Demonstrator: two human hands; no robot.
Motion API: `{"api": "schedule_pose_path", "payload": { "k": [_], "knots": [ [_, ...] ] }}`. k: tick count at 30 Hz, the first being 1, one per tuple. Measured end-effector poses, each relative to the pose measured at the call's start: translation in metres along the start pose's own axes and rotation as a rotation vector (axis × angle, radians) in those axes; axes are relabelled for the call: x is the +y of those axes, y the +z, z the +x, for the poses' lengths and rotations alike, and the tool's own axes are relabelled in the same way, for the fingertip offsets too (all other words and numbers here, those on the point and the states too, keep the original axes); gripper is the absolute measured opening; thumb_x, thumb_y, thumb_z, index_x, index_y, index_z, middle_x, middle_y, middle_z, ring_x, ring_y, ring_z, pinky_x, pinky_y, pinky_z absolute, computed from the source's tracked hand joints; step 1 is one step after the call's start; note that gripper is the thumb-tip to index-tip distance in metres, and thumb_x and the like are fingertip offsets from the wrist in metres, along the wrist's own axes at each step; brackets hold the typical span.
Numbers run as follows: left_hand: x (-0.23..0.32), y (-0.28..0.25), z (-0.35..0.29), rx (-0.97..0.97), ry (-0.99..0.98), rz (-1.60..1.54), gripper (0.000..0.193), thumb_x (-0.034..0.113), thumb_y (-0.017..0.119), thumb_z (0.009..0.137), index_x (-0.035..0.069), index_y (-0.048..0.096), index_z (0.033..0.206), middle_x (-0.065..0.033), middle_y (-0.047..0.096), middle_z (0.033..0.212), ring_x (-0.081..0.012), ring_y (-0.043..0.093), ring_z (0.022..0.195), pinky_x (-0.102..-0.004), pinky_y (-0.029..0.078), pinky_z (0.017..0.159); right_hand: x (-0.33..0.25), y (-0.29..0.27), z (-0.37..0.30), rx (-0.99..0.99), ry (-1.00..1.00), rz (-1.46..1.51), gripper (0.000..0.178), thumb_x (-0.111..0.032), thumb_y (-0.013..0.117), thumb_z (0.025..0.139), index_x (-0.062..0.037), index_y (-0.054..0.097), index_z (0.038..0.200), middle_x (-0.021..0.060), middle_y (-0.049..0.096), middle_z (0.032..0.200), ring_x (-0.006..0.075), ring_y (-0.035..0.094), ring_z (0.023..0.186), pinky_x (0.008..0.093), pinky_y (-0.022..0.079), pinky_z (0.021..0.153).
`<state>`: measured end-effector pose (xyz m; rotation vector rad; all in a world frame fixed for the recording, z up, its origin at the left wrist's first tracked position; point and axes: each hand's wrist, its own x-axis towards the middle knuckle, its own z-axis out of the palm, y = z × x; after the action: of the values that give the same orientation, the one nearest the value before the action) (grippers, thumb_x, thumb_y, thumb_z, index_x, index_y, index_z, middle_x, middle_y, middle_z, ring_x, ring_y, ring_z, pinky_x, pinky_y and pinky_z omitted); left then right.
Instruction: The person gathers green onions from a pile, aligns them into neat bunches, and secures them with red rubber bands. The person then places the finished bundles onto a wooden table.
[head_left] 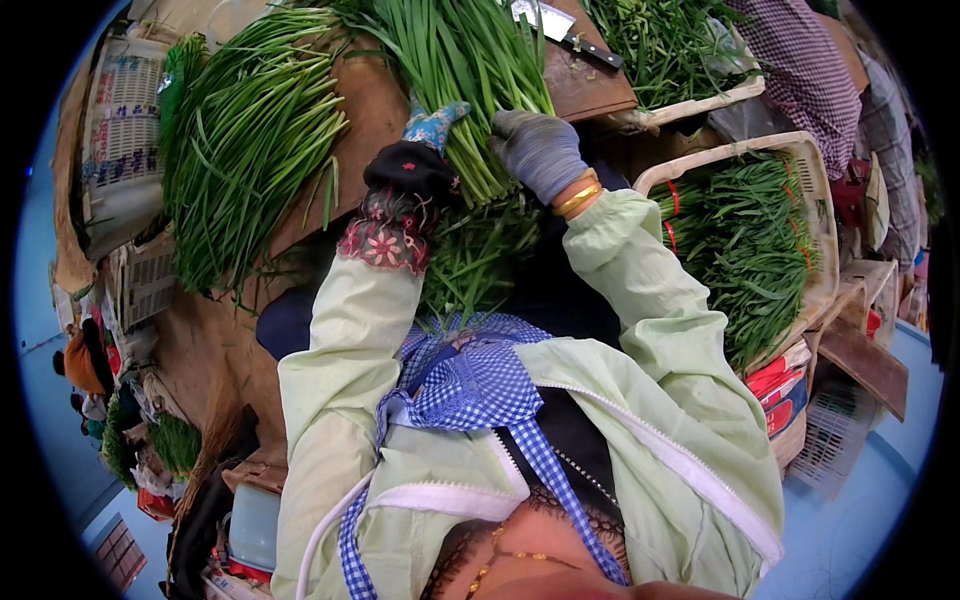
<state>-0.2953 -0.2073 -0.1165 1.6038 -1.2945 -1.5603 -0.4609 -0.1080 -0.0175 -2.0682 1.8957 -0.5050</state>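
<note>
A thick bunch of garlic chives (455,55) lies between my two gloved hands, its pale cut ends pointing toward me. My left hand (434,125), in a blue flowered glove with a black embroidered sleeve cover behind it, is closed on the bunch's left side. Against its right side my right hand (540,155), in a grey knit glove, curls its fingers round the stalks; its fingertips are partly hidden. Loose green leaves (475,260) are heaped below the bunch, in front of my apron. A knife (592,50) with a black handle rests on the wooden board to the right.
A large pile of garlic chives (255,150) covers the board's left side. At the right, a crate (815,200) holds chive bundles tied with red bands. Another crate (690,112) of loose greens stands behind it, close to a person in a checked garment (800,75).
</note>
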Motion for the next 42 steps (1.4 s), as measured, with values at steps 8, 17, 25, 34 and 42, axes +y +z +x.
{"api": "schedule_pose_path", "payload": {
  "k": [8,17,25,34,42],
  "knots": [
    [-0.045,-0.040,0.037,-0.171,0.504,0.773,0.032,0.016,0.048,0.089,0.007,0.054,0.119,-0.0076,0.054,0.121,-0.0189,0.051,0.111,-0.0303,0.038,0.096,0.078,-0.099,0.015,0.140,-0.342,-0.074,0.025,-0.024,0.058,0.081,-0.0135,0.058,0.104,0.0061,0.064,0.082,0.0157,0.062,0.078,0.0272,0.048,0.067],
    [-0.037,0.010,0.045,0.101,0.214,0.196,0.071,0.017,0.045,0.090,0.010,-0.004,0.140,-0.0279,0.029,0.134,-0.0358,0.039,0.120,-0.0371,0.034,0.101,0.068,-0.013,0.024,0.395,0.099,0.130,0.032,-0.032,0.062,0.080,-0.0119,0.060,0.105,0.0105,0.064,0.095,0.0283,0.062,0.086,0.0315,0.049,0.074],
    [0.063,0.049,-0.037,0.331,-0.044,0.333,0.091,0.037,0.066,0.075,0.011,0.008,0.141,-0.0232,0.008,0.144,-0.0347,0.015,0.133,-0.0409,0.021,0.107,0.038,0.043,0.008,0.076,0.150,0.060,0.064,-0.046,0.048,0.084,-0.0051,0.033,0.131,0.0214,0.043,0.127,0.0337,0.045,0.114,0.0397,0.037,0.094],
    [0.044,0.034,-0.007,0.191,0.069,0.007,0.079,0.039,0.055,0.083,0.011,0.010,0.141,-0.0188,0.007,0.145,-0.0321,0.015,0.133,-0.0411,0.018,0.108,-0.017,0.004,-0.009,-0.011,0.126,-0.073,0.061,-0.038,0.070,0.067,-0.0089,0.049,0.115,0.0142,0.062,0.093,0.0313,0.061,0.084,0.0392,0.048,0.071],
    [-0.059,0.004,0.015,0.254,0.368,-0.208,0.067,0.033,0.044,0.086,0.012,0.011,0.141,-0.0183,0.011,0.145,-0.0333,0.021,0.131,-0.0401,0.022,0.107,0.016,0.001,0.002,-0.088,0.287,0.430,0.059,-0.034,0.067,0.071,-0.0050,0.050,0.119,0.0186,0.062,0.099,0.0251,0.062,0.089,0.0314,0.047,0.079]
  ]
}}
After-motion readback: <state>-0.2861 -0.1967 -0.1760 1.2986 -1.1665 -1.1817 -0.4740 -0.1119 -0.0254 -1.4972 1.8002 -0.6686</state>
